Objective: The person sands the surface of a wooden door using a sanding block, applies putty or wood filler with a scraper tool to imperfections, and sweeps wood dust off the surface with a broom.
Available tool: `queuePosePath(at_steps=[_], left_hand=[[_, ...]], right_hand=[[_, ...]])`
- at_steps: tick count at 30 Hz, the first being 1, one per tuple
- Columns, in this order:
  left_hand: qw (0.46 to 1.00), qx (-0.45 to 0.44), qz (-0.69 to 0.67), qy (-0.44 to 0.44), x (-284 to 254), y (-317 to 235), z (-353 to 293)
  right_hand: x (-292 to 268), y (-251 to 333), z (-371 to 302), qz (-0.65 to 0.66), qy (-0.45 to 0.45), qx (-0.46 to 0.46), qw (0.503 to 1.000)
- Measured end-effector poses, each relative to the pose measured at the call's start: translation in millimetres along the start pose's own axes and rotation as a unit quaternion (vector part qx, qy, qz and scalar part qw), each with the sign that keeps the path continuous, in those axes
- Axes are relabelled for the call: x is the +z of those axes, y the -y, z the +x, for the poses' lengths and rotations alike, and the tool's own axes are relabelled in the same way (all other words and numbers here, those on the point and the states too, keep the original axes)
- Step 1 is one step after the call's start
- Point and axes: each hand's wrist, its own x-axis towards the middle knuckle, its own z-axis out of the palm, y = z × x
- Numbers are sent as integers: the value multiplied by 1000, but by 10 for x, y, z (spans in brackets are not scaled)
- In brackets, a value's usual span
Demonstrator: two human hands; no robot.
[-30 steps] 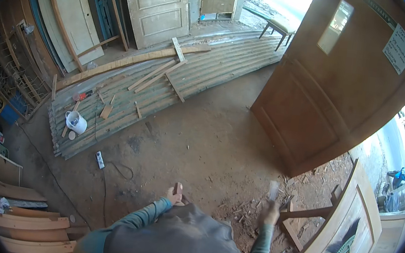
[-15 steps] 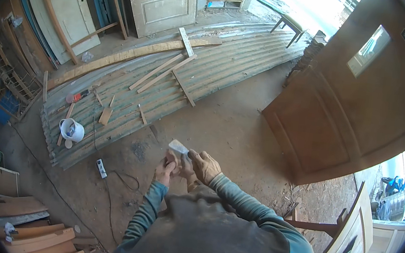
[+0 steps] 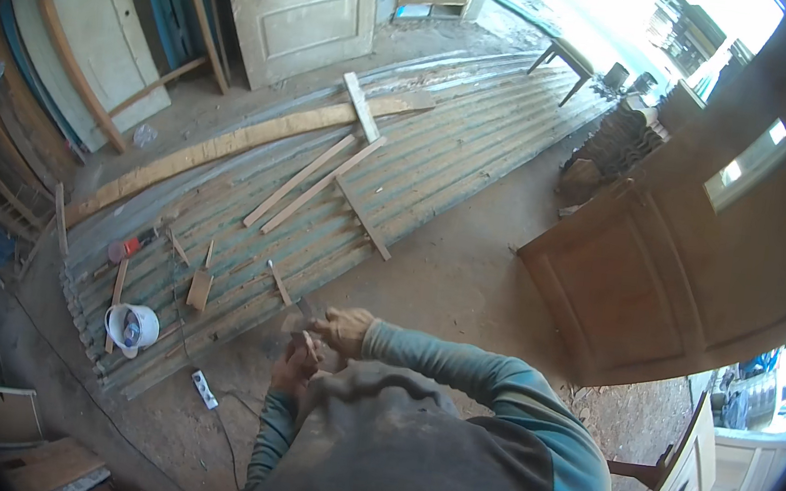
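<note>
Both hands have shifted forward and to the left since half a second ago, and the view has swung so that the brown door point(image 3: 641, 283) now stands further right and more of the dark ridged stack point(image 3: 611, 159) shows beyond it. From the head camera, the right hand point(image 3: 346, 330) has its fingers bent round the near end of a pale flat piece point(image 3: 291, 320), which is blurred and points left. Close against it, the left hand point(image 3: 295, 368) is half curled, its fingers up beside the flat piece; whether it grips anything cannot be told. Teal sleeves and a dusty grey garment point(image 3: 409, 441) fill the lower part. Ahead of the hands lies a corrugated sheet point(image 3: 462, 147) on the dirt floor point(image 3: 453, 267), carrying a white bucket point(image 3: 147, 325) at its left end, a small block point(image 3: 199, 290), thin wooden strips point(image 3: 323, 185) and a white batten point(image 3: 361, 106) that meets a long plank point(image 3: 275, 128). Near the left hand, a white power strip point(image 3: 204, 390) rests on the floor with its cord. A stool point(image 3: 572, 56) stands at the sheet's far end, and a pale panelled door point(image 3: 303, 12) leans behind.
</note>
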Motion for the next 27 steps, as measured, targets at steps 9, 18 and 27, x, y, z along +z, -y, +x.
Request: queuePosePath(at_steps=[9, 18, 27], left_hand=[[994, -37, -54, -88, -877, -833, 795], [788, -84, 318, -520, -3272, -393, 1911], [889, -103, 192, -402, -3768, -918, 1545]], right_hand=[[437, 117, 1421, 112, -67, 86, 988], [1836, -194, 3535, 110, 142, 149, 972], [1615, 80, 4878, 86, 176, 109, 975]])
